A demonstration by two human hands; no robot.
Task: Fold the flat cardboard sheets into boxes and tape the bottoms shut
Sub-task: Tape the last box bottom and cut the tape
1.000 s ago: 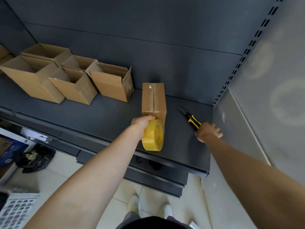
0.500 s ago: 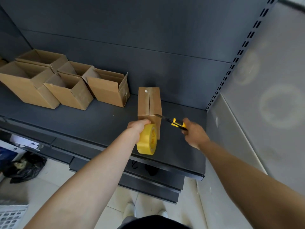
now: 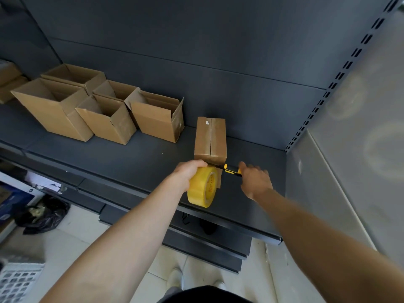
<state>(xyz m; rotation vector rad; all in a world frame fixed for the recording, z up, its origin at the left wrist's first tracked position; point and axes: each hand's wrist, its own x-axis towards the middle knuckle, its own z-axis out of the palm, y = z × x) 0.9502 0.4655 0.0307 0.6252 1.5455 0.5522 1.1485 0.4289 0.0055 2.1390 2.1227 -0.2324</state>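
A small cardboard box (image 3: 210, 138) stands on the dark shelf (image 3: 135, 162) with its taped bottom seam facing up. My left hand (image 3: 188, 171) grips a yellow roll of tape (image 3: 202, 186) just in front of the box, at its near edge. My right hand (image 3: 255, 180) holds a yellow and black utility knife (image 3: 231, 169). Its blade reaches left to the tape between the roll and the box.
Several folded open boxes (image 3: 105, 112) stand in a group at the left of the shelf. A grey side panel (image 3: 349, 149) closes the shelf on the right. Lower shelves, a black bag (image 3: 41, 215) and a white crate (image 3: 15, 281) lie below.
My right hand picked the knife up from the shelf at the right and brought it left to the tape by the box. My left hand kept hold of the roll.
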